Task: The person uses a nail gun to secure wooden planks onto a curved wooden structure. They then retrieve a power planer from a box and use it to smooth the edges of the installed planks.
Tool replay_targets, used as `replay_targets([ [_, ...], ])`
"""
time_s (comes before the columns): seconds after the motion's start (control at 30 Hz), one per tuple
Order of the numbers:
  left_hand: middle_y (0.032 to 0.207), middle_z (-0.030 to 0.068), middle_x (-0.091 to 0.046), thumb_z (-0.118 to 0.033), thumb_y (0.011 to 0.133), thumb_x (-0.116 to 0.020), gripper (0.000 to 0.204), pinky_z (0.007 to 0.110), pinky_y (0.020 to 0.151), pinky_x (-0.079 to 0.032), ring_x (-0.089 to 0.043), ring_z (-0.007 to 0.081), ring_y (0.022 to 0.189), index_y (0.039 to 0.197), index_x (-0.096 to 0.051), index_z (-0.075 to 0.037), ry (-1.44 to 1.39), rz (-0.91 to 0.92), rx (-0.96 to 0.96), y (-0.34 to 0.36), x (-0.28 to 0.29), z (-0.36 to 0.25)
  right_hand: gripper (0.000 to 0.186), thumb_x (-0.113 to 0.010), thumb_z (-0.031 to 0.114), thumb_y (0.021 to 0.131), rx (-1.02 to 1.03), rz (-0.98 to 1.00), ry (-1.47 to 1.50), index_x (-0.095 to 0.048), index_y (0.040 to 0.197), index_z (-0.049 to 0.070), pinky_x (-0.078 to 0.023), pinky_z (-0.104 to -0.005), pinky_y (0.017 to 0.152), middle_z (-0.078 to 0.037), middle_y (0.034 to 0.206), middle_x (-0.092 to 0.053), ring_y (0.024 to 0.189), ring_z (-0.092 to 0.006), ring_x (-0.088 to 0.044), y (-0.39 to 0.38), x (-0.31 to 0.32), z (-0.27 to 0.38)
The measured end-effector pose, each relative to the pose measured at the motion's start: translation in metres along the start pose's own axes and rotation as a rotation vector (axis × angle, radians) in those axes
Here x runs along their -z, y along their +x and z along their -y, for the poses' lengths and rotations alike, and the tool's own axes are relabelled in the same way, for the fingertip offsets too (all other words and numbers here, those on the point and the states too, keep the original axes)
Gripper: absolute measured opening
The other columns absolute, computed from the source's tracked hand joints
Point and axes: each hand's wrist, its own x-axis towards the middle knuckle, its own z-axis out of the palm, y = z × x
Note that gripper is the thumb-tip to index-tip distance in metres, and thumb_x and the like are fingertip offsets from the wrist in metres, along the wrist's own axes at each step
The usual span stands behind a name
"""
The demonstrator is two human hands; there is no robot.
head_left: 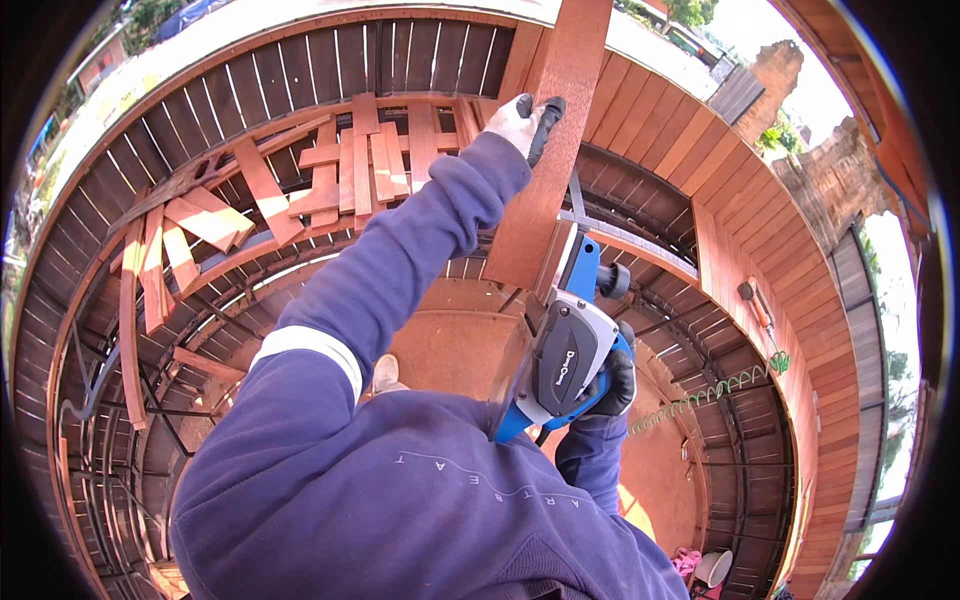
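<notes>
Head view: the left hand (522,122), gloved and closed, grips the upright reddish plank (548,150) high up. Just below it the right hand (612,385) is wrapped round the handle of a blue and grey power planer (565,350) set against the plank's lower end. The planing pass looks to be under way; next it calls for steady pressure along the edge. An oval label sits on the planer's grey housing.
</notes>
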Motion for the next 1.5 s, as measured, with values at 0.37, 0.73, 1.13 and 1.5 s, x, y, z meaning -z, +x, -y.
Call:
replay_targets([
  [0.37, 0.106, 0.0166, -0.066, -0.045, 0.093, -0.065, 0.061, 0.030, 0.087, -0.046, -0.059, 0.0191, 0.097, 0.118, -0.055, 0.010, -0.080, 0.074, -0.005, -0.009, -0.008, -0.010, 0.047, -0.061, 0.016, 0.092, 0.012, -0.040, 0.038, -0.051, 0.137, 0.010, -0.055, -0.0317, 0.045, -0.007, 0.082, -0.055, 0.048, -0.0157, -0.054, -0.006, 0.001, 0.001],
  [0.73, 0.118, 0.0182, -0.065, -0.043, 0.093, -0.066, 0.064, 0.030, 0.095, -0.045, -0.058, 0.0199, 0.109, 0.126, -0.052, 0.010, -0.097, 0.107, 0.136, -0.049, -0.009, -0.016, 0.046, -0.054, 0.019, 0.096, -0.019, 0.100, 0.092, -0.048, 0.140, 0.012, -0.055, -0.0301, 0.047, -0.007, 0.085, -0.054, 0.054, -0.0136, -0.055, -0.005, 0.003, 0.001],
  [1.13, 0.107, 0.0088, -0.066, -0.029, 0.097, -0.064, 0.042, 0.026, 0.087, -0.048, -0.059, 0.0116, 0.099, 0.119, -0.057, 0.006, -0.326, 0.100, 0.155, -0.095, -0.022, 0.028, 0.048, -0.058, 0.028, 0.092, 0.029, 0.013, -0.035, -0.049, 0.134, 0.006, -0.060, -0.0341, 0.072, -0.003, 0.082, -0.059, 0.076, -0.0161, -0.065, 0.000, -0.006, 0.002],
  [1.5, 0.107, 0.0054, -0.064, -0.020, 0.102, -0.055, 0.027, 0.026, 0.086, -0.049, -0.058, 0.0109, 0.095, 0.119, -0.056, 0.001, -0.396, 0.263, 0.124, -0.144, -0.018, 0.055, 0.042, -0.053, 0.019, 0.098, 0.052, 0.032, 0.119, -0.051, 0.139, 0.013, -0.054, -0.0292, 0.050, -0.006, 0.084, -0.054, 0.055, -0.0127, -0.055, 0.000, 0.012, 0.005],
])
